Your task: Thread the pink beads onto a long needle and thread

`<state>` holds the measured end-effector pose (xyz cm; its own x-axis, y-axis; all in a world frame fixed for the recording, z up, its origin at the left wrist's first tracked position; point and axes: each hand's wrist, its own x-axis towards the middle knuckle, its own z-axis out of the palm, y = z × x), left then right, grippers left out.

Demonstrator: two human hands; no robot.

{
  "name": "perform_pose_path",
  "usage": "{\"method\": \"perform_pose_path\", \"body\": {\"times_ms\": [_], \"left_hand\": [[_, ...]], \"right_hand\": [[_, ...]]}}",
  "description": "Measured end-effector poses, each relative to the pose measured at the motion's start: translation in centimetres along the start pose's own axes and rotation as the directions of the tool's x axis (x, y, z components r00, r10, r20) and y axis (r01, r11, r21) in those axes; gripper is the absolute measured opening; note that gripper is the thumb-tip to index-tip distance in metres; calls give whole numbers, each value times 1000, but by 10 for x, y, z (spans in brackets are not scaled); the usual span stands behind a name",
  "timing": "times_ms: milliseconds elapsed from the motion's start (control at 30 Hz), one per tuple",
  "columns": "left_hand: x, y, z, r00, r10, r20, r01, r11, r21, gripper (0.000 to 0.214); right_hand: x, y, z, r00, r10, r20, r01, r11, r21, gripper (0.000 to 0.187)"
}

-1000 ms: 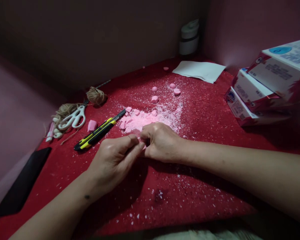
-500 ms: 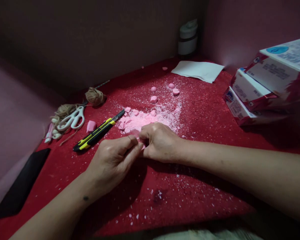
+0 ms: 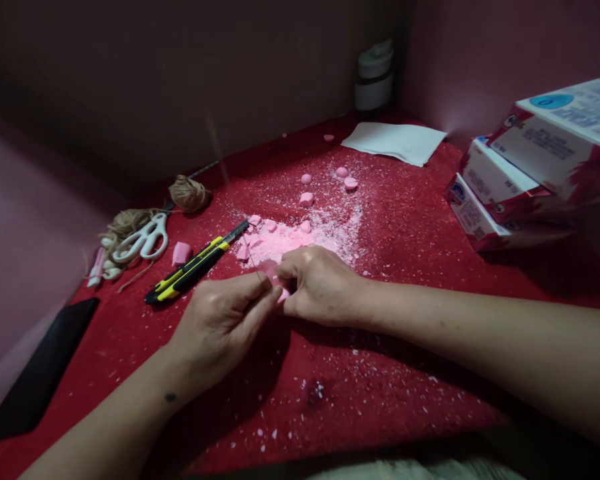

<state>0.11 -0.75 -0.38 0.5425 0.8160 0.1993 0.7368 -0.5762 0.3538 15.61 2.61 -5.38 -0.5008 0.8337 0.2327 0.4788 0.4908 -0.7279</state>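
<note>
Over crumb-flecked red cloth (image 3: 420,227), pink chunk (image 3: 284,295) is gripped by curled right hand (image 3: 325,287). Thin strand (image 3: 251,259) is pinched by closed left hand (image 3: 225,313).

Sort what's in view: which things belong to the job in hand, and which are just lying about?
Job in hand: left hand and right hand, pink piece, thin strand; probably pink powder, knife, twine, scissors.
Apparently just lying about: boxes, paper, white container, black object.

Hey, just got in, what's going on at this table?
A person's right hand grips a small pink piece, mostly hidden, while the left hand is pinched close beside it, a thin strand rising from it. Just beyond lies a heap of pink crumbs and powder, with a box cutter to its left.
</note>
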Motion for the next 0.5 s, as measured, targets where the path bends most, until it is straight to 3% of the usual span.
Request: {"method": "perform_pose_path", "body": {"times_ms": [233,500], "left_hand": [[6,-6,3,997,20,-72,-21,1000,-4,22],[4,-9,-1,991,-132,-33,132,991,-5,26]], "right_hand": [[2,2,1,1000,-10,-7,10,1000,-14,7],[2,-1,1,1000,9,-4,-9,1000,16,13]]}}
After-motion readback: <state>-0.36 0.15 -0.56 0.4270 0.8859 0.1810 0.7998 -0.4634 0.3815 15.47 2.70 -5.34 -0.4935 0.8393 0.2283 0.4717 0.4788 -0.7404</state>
